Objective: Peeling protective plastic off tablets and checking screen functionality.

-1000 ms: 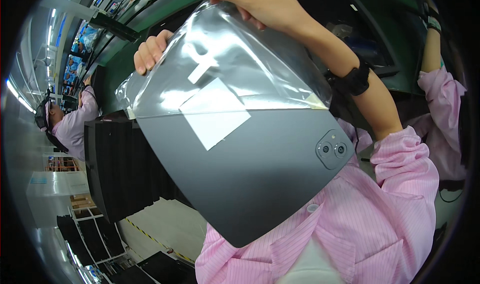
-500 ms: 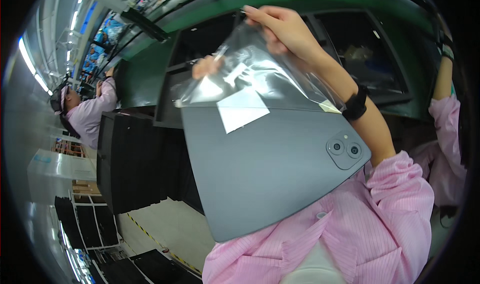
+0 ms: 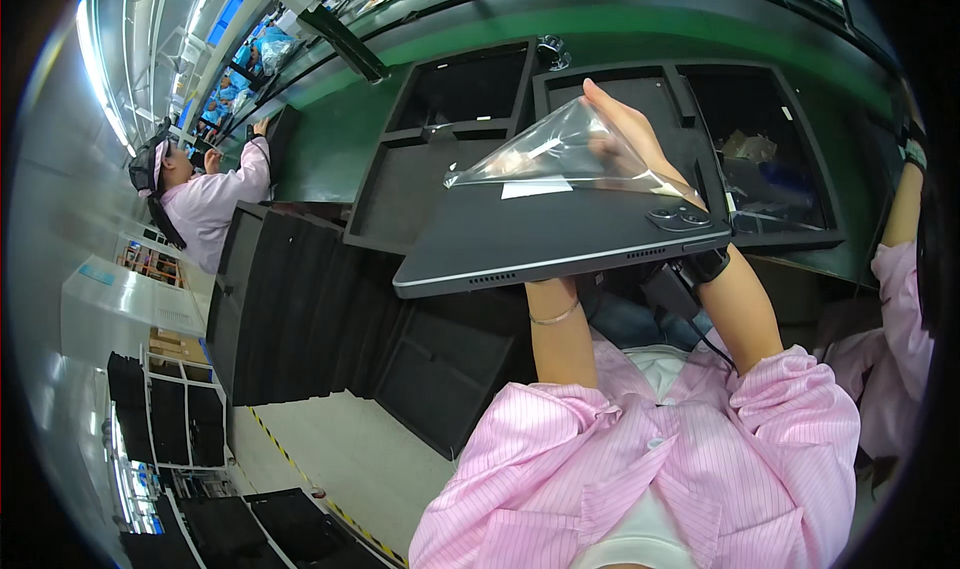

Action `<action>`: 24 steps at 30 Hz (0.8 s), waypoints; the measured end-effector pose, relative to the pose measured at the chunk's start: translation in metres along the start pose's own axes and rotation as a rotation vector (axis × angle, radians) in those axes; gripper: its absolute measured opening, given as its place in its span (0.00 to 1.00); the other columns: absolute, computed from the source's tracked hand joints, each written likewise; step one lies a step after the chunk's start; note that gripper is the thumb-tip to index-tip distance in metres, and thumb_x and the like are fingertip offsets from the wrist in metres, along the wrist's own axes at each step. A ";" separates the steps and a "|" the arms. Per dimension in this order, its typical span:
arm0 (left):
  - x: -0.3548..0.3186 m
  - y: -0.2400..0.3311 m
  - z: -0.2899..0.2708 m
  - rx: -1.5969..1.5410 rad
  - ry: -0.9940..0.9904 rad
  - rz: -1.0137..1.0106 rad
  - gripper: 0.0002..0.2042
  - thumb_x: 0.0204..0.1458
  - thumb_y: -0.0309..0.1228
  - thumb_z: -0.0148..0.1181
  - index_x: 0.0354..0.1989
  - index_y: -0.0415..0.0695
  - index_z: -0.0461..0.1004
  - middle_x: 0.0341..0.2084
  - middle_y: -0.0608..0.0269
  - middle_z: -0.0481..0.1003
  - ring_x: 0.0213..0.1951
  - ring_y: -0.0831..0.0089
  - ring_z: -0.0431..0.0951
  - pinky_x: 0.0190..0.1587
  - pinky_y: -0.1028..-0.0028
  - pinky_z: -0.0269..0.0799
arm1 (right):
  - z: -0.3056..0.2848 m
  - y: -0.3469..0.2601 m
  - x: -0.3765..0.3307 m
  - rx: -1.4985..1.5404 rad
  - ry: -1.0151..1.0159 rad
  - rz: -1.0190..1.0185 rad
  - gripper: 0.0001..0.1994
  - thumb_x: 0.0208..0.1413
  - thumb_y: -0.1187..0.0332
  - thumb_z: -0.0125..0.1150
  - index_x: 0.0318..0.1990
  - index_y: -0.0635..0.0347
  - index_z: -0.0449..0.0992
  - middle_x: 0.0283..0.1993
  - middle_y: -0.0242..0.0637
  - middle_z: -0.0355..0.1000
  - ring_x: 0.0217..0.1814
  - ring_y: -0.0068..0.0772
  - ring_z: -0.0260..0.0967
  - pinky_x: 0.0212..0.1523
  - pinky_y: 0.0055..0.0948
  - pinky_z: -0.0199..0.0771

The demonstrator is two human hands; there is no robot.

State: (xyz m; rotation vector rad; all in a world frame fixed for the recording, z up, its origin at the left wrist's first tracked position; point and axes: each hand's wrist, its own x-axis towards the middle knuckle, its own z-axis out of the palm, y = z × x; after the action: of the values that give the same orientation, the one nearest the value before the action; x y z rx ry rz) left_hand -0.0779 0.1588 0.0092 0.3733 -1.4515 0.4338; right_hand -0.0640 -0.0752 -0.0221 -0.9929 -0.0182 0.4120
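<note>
A dark grey tablet (image 3: 540, 231) is tilted in front of me, its camera corner at the right and its near edge showing speaker holes. Clear plastic film (image 3: 570, 137) stands up in a peak over its far end, with a white label (image 3: 537, 188) by the film's lower edge. My right hand (image 3: 640, 139) is closed at the peak of the film; its fingertips are partly hidden behind the plastic. My left forearm passes under the tablet, and my left hand (image 3: 515, 159) grips the far edge, seen blurred through the film.
Black trays (image 3: 390, 184) lie on the green table (image 3: 330, 159), one at the right (image 3: 765, 159) holding crumpled clear plastic. A tall stack of black trays (image 3: 290, 309) stands at the left. One co-worker (image 3: 215, 204) is at the far left; another's arm (image 3: 895, 209) shows at the right edge.
The tablet has tipped from facing me to nearly edge-on. My right hand has come down with the film, which has folded lower. My left forearm has come into view beneath the tablet.
</note>
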 end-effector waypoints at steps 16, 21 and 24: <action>-0.051 -0.037 0.020 0.022 0.169 -0.098 0.11 0.58 0.36 0.42 0.32 0.45 0.70 0.28 0.64 0.69 0.32 0.70 0.68 0.40 0.70 0.60 | 0.006 -0.022 -0.022 0.052 -0.247 -0.019 0.16 0.50 0.56 0.63 0.31 0.61 0.71 0.15 0.20 0.55 0.12 0.10 0.48 0.15 0.13 0.48; -0.047 -0.045 0.040 0.142 0.114 -0.101 0.13 0.59 0.36 0.37 0.30 0.44 0.66 0.25 0.62 0.66 0.30 0.68 0.66 0.39 0.69 0.60 | 0.001 -0.046 -0.051 -0.095 -0.212 -0.244 0.13 0.53 0.57 0.59 0.29 0.58 0.70 0.11 0.17 0.51 0.08 0.08 0.43 0.11 0.12 0.44; -0.021 -0.019 0.054 0.240 0.017 -0.209 0.12 0.59 0.37 0.42 0.31 0.43 0.68 0.26 0.59 0.69 0.32 0.65 0.70 0.38 0.69 0.61 | 0.008 -0.052 -0.064 -0.135 -0.246 -0.360 0.11 0.56 0.59 0.55 0.30 0.58 0.70 0.14 0.19 0.54 0.08 0.08 0.42 0.11 0.14 0.43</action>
State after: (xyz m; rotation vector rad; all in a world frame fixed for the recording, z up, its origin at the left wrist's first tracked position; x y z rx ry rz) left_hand -0.1164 0.1146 -0.0067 0.7050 -1.3307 0.4409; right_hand -0.1079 -0.1154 0.0355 -1.0415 -0.4454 0.2007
